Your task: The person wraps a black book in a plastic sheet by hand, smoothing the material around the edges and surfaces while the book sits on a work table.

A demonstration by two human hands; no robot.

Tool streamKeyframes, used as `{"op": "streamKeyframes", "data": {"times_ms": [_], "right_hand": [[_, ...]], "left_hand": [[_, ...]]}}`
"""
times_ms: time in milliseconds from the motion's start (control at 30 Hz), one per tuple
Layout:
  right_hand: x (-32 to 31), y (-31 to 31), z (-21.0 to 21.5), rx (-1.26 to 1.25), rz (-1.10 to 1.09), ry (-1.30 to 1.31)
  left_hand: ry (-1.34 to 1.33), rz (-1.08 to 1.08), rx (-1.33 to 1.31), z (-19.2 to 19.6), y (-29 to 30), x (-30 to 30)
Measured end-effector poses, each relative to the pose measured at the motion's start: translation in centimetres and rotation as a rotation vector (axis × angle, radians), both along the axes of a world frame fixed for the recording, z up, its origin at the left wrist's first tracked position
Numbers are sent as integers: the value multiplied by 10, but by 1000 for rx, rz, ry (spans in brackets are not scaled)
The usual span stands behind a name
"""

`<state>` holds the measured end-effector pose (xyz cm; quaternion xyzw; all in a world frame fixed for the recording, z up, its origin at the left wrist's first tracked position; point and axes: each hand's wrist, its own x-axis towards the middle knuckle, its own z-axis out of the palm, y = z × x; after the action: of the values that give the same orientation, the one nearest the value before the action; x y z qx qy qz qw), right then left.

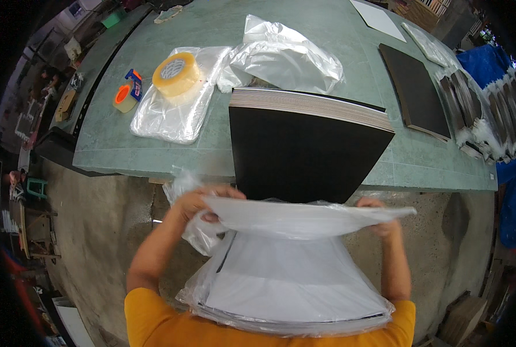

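Note:
A clear plastic bag (304,222) with white sheets (292,277) inside is held up against my body. Its upper edge is folded over in a flat band. My left hand (200,202) is closed on the left end of this band, and loose crumpled plastic hangs beside the wrist. At the other end, my right hand (379,217) grips the band, its fingers partly behind the film. Just beyond my hands, a thick stack of black boards (304,147) with pale edges rests at the table's front edge; the bag covers its lower part.
On the green table (165,156) lie a pile of folded clear bags (182,124), a large tape roll (177,75), a small tape dispenser (129,91) and crumpled plastic (287,55). Rightward are a black board stack (414,92), a white sheet (378,18) and wrapped bundles (483,110).

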<state>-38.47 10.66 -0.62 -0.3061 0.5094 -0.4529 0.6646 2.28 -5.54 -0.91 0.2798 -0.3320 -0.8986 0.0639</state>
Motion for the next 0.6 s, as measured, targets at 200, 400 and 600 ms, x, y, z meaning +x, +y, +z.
{"op": "streamKeyframes", "data": {"times_ms": [200, 400, 600], "right_hand": [[8, 54, -219, 191, -27, -18], [26, -2, 11, -58, 121, 750], [90, 1, 63, -731, 1242, -234]], "left_hand": [[-318, -37, -403, -160, 38, 9], [-558, -267, -1158, 30, 17, -17], [622, -720, -625, 85, 71, -65]]}}
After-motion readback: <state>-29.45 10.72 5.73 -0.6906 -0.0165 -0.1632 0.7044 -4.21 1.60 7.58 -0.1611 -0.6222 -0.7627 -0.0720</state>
